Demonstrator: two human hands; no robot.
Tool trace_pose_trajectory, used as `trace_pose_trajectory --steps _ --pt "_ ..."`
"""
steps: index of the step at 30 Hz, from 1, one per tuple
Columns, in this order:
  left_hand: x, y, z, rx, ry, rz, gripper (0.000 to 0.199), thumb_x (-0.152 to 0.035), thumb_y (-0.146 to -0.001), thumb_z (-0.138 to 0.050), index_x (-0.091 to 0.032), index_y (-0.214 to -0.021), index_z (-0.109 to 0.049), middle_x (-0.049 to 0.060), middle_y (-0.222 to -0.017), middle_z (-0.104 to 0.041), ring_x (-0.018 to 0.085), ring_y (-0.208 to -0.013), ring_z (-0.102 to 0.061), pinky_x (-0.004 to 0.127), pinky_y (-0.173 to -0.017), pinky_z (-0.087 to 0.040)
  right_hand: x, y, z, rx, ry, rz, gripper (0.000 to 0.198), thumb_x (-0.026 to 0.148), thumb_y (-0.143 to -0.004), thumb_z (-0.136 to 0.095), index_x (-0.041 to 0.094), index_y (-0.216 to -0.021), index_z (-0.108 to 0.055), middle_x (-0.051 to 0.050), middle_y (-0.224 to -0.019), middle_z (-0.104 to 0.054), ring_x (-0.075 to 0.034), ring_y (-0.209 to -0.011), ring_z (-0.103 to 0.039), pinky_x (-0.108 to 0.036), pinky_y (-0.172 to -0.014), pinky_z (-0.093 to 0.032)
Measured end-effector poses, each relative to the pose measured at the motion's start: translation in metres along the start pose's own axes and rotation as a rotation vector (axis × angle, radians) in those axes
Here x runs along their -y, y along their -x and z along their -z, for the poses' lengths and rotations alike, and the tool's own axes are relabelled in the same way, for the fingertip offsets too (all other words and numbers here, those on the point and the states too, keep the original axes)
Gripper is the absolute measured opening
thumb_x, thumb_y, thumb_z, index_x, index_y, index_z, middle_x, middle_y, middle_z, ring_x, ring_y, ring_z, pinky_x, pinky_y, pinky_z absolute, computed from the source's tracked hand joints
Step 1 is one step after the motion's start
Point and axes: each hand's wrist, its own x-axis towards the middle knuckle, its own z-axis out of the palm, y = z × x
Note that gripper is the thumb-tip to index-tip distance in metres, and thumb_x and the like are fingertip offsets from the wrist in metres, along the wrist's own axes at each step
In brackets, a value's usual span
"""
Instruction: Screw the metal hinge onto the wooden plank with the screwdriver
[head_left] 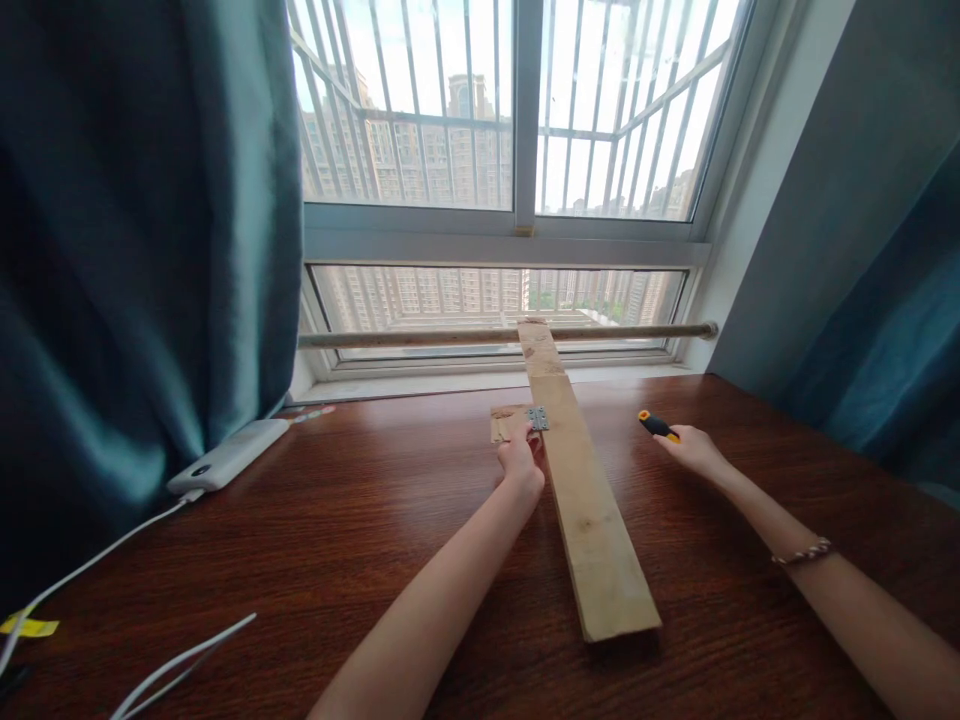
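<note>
A long pale wooden plank [592, 510] lies on the brown table, its far end over a horizontal rail. Against its left edge is a small wooden piece [501, 424], and a metal hinge [538, 417] spans the joint between the two. My left hand [521, 462] is closed at the hinge and the small piece, fingertips partly hidden. To the right of the plank, my right hand [696, 452] is closed around a black and orange tool [654, 426] that looks like a screwdriver, held apart from the wood. Its shaft is not visible.
A white power bank [229, 457] with a white cable [97, 558] sits on the left, beside a dark curtain [150, 250]. More white cable [187, 660] lies at the near left. The rail [420, 339] crosses in front of the barred window.
</note>
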Motion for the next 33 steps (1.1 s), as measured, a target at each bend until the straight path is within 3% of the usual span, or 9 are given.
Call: trace_pose_trajectory --steps 7,15,33 --pt "-0.003 0.002 0.0 -0.012 0.012 -0.011 0.016 -0.006 -0.066 -0.063 -0.016 -0.068 -0.05 -0.002 -0.057 -0.059 0.01 -0.045 -0.054 0.024 -0.05 -0.047 -0.017 0.007 -0.027 0.08 0.26 -0.013 0.03 0.027 -0.083 -0.049 0.007 -0.101 -0.063 -0.022 -0.095 -0.065 -0.034 -0.088 -0.064 -0.036 -0.07 -0.042" --pt "-0.004 0.003 0.001 -0.004 -0.004 -0.008 0.019 -0.006 -0.066 -0.063 -0.017 -0.067 -0.048 -0.003 -0.054 -0.058 0.011 -0.045 -0.054 0.023 -0.049 -0.046 -0.021 0.009 -0.03 0.088 0.301 0.018 0.035 0.03 -0.088 -0.044 0.013 -0.116 -0.058 -0.016 -0.096 -0.062 -0.027 -0.088 -0.063 -0.029 -0.069 -0.041" --pt "-0.008 0.007 0.0 0.0 0.004 0.031 0.011 -0.009 -0.066 -0.058 -0.017 -0.066 -0.05 -0.003 -0.051 -0.053 0.01 -0.044 -0.052 0.022 -0.047 -0.044 -0.023 0.011 -0.033 0.069 0.351 0.01 0.042 0.036 -0.089 -0.043 0.017 -0.126 -0.051 -0.015 -0.101 -0.058 -0.028 -0.09 -0.062 -0.032 -0.07 -0.042"
